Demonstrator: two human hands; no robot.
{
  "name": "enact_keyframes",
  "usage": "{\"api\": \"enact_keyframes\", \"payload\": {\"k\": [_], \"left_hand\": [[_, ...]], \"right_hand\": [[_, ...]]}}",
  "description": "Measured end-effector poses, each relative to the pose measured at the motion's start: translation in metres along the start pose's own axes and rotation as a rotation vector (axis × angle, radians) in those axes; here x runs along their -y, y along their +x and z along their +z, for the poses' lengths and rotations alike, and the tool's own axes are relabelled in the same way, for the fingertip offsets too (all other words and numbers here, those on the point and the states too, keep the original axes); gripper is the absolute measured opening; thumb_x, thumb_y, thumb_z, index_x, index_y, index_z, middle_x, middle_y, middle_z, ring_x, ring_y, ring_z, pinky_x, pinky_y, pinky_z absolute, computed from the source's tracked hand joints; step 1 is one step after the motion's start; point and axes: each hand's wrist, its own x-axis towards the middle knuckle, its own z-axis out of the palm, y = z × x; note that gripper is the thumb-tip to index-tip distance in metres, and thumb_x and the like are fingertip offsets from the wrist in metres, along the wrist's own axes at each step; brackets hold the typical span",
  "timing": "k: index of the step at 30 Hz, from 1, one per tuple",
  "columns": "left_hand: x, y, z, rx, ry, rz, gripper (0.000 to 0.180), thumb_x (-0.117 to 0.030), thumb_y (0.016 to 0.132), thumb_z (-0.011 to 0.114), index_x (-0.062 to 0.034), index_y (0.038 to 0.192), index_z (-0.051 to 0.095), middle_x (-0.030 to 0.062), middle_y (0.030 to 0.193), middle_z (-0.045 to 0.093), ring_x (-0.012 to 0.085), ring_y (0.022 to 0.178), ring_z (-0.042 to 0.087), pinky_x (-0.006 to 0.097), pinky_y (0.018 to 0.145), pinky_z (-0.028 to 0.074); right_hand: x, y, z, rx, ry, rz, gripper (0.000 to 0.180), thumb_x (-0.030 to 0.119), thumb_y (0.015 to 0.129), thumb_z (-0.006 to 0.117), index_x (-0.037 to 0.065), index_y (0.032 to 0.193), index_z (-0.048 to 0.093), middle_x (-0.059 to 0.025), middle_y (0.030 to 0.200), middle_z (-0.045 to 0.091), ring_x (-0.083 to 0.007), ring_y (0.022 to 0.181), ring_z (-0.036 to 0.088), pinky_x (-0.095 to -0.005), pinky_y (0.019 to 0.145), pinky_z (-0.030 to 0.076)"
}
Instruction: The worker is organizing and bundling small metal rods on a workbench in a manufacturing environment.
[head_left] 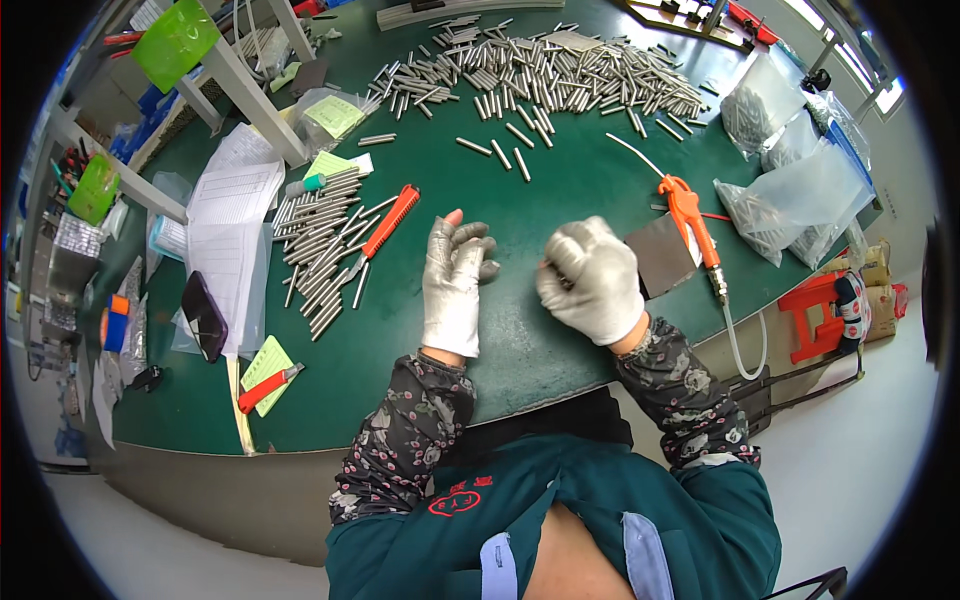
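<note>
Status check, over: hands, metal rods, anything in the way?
Left hand loosely curled; right hand fisted, any contents hidden. Metal rods lie ahead and left. Orange air gun, right side.

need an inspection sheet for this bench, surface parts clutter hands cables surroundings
Surface: green tabletop, bare between the hands
Parts: big heap of metal pins at the far side; smaller pin cluster at left; several loose between
Clutter: orange-red cutter at the cluster's right; red cutter on a slip nearer the edge; phone on papers
Hands: left hand gloved, loosely curled; right hand gloved, closed, contents hidden
Cables: pale hose from orange air gun
Surroundings: plastic bags at right
</note>
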Motion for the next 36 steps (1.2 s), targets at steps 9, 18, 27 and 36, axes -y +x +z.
{"api": "enact_keyframes", "payload": {"k": [9, 18, 27, 36], "left_hand": [[0.006, 0.003, 0.002, 0.020, 0.023, -0.030, 0.037, -0.010, 0.087, 0.050, -0.0014, 0.121, 0.039, 0.0107, 0.104, 0.053, 0.0130, 0.087, 0.056, 0.022, 0.069, 0.049], [0.007, 0.000, 0.007, 0.097, 0.129, -0.042, 0.038, -0.006, 0.085, 0.050, -0.0008, 0.121, 0.040, 0.0098, 0.103, 0.054, 0.0129, 0.087, 0.056, 0.023, 0.071, 0.048], [0.030, -0.020, 0.032, 0.494, 0.305, 0.469, 0.127, -0.051, 0.049, 0.080, -0.0069, 0.138, 0.001, 0.0211, 0.139, 0.017, 0.0291, 0.124, 0.030, 0.037, 0.100, 0.029], [0.019, -0.032, 0.048, 0.213, -0.006, 0.470, 0.091, -0.025, 0.060, 0.081, -0.0075, 0.131, 0.027, 0.0164, 0.119, 0.048, 0.0201, 0.103, 0.052, 0.030, 0.086, 0.044]], "right_hand": [[-0.017, -0.005, 0.006, -0.062, 0.145, 0.205, 0.005, 0.003, 0.064, 0.057, 0.006, 0.068, 0.054, -0.0082, 0.063, 0.053, -0.0259, 0.061, 0.053, -0.0353, 0.052, 0.045], [-0.038, -0.024, 0.024, -0.133, 0.628, 0.792, 0.004, 0.005, 0.076, 0.052, 0.003, 0.073, 0.054, -0.0034, 0.066, 0.056, -0.0129, 0.058, 0.053, -0.0248, 0.052, 0.043], [0.007, -0.018, 0.027, -0.376, 1.810, 1.542, 0.017, 0.022, 0.081, 0.050, 0.008, 0.074, 0.054, -0.0034, 0.067, 0.057, -0.0177, 0.059, 0.055, -0.0298, 0.058, 0.047], [0.019, -0.035, 0.064, -0.406, 1.987, 1.414, 0.016, 0.019, 0.085, 0.044, 0.007, 0.085, 0.053, -0.0043, 0.076, 0.059, -0.0185, 0.066, 0.057, -0.0304, 0.062, 0.048]]}}
